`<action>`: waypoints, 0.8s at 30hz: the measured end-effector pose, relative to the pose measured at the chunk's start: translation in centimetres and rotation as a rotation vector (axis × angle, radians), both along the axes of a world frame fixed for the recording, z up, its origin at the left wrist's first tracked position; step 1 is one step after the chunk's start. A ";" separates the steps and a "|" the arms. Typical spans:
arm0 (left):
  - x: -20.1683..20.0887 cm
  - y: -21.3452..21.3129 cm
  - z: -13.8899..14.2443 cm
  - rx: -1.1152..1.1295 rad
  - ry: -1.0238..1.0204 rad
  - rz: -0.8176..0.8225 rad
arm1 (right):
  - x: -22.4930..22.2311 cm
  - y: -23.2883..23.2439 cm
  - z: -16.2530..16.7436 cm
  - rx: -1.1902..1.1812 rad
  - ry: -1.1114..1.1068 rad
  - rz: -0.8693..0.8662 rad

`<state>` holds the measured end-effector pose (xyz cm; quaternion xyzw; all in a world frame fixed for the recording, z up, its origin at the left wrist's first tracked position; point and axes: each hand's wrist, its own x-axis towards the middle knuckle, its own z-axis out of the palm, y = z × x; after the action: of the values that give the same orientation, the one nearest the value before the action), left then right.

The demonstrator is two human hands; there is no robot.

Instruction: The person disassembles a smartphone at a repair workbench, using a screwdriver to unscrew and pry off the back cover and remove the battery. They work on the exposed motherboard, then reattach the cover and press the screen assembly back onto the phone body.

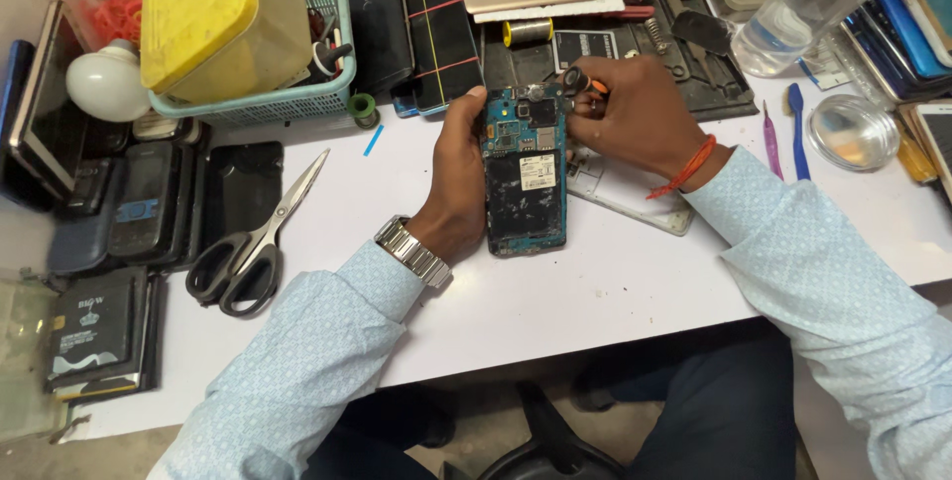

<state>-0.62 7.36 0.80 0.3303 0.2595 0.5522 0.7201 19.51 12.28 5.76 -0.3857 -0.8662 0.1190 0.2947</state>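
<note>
The left hand [458, 178] is curled around the left edge of an opened phone [525, 175], thumb at the top corner, holding it upright over the white worktop [555, 292] with its bare circuit board facing up. The right hand [635, 115] is closed in a pinch on a small orange-handled screwdriver [585, 83], whose end meets the phone's upper right corner; the tip itself is hidden behind the fingers. Under the right wrist lies a white phone frame [625, 197], mostly covered by the hand and phone.

One pair of black-handled scissors [253, 237] lies well to the left of the left hand. Behind them stands one turquoise basket [327, 54] carrying a yellow box [213, 14]. Two plastic pry tools, one purple [772, 140] and one blue [796, 128], lie side by side to the right of the right hand, near a round clear lid [853, 131]. The stacked phones along the left edge are cut off and too overlapped to count.
</note>
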 end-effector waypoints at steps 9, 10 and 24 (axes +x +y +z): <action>-0.1 0.1 -0.7 -0.015 -0.075 0.023 | -0.9 -0.3 0.3 -0.028 -0.140 0.047; -0.1 0.1 -0.6 -0.001 -0.062 0.040 | -0.9 -0.3 0.4 -0.022 -0.157 0.037; 0.0 -0.3 0.2 0.062 0.135 0.001 | 0.9 0.2 1.0 0.018 0.001 -0.085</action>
<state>-0.66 7.06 1.00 0.3889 0.2905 0.5370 0.6899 20.37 12.47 6.75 -0.4197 -0.8498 0.0987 0.3033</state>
